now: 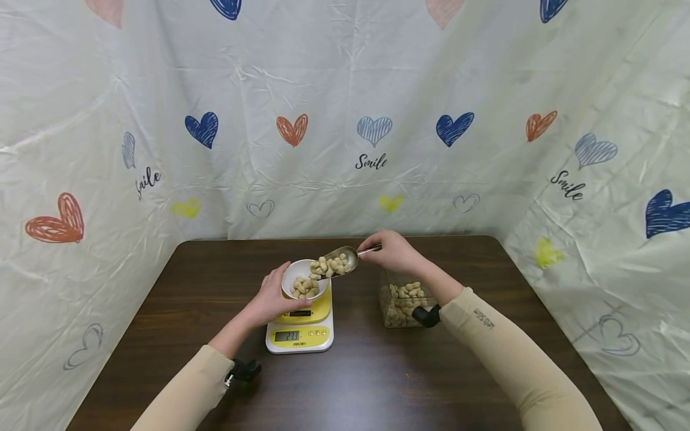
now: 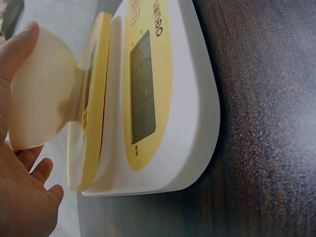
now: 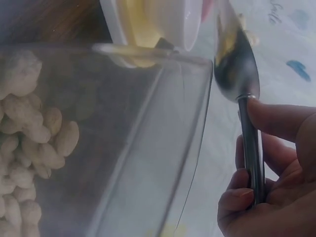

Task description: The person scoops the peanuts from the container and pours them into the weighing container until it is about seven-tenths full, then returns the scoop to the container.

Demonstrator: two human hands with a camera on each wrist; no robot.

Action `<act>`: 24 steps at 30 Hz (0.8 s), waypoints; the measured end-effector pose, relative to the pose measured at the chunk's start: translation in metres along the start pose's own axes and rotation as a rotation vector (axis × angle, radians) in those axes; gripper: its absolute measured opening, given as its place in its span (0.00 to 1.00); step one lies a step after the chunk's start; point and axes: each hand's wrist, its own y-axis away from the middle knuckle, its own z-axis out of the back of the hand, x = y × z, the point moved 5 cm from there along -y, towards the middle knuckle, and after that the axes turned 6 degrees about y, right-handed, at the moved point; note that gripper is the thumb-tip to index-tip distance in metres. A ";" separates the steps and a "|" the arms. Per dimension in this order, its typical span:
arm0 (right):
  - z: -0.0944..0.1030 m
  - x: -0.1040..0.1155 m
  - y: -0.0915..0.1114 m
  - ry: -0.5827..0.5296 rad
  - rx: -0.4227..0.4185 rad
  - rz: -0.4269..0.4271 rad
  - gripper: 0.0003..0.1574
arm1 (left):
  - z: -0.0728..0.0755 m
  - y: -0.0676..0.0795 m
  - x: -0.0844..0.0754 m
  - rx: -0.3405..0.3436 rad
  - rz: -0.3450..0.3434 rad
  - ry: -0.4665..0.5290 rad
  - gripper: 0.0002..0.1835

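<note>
A white bowl [image 1: 289, 273] with several peanuts in it stands on the yellow-and-white kitchen scale [image 1: 325, 339]. My left hand [image 1: 272, 298] grips the bowl's side; in the left wrist view, thumb and fingers [image 2: 43, 170] lie on opposite sides of the bowl [image 2: 42, 91]. My right hand [image 1: 396, 251] holds a metal scoop [image 1: 353, 258] by its handle. Peanuts [image 1: 330, 265] fill the scoop, whose front end overlaps the bowl's right rim. In the right wrist view, the fingers [image 3: 237, 200] curl round the dark handle [image 3: 252, 155].
A clear plastic container [image 1: 389, 317] of peanuts stands under my right forearm, right of the scale. The scale's display [image 1: 287, 336] is lit with digits. Behind the dark wooden table [image 1: 366, 383] hangs a white heart-printed curtain [image 1: 323, 179].
</note>
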 end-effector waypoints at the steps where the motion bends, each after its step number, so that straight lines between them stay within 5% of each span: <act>1: 0.000 0.002 -0.001 0.021 -0.009 0.009 0.09 | 0.000 0.000 0.000 0.001 0.000 0.002 0.66; 11: 0.003 0.014 -0.007 0.184 -0.085 0.060 0.08 | 0.000 -0.002 0.001 0.002 -0.007 -0.007 0.65; 24: 0.006 0.017 -0.007 0.215 -0.124 0.055 0.09 | 0.001 -0.002 0.002 -0.012 -0.025 0.000 0.66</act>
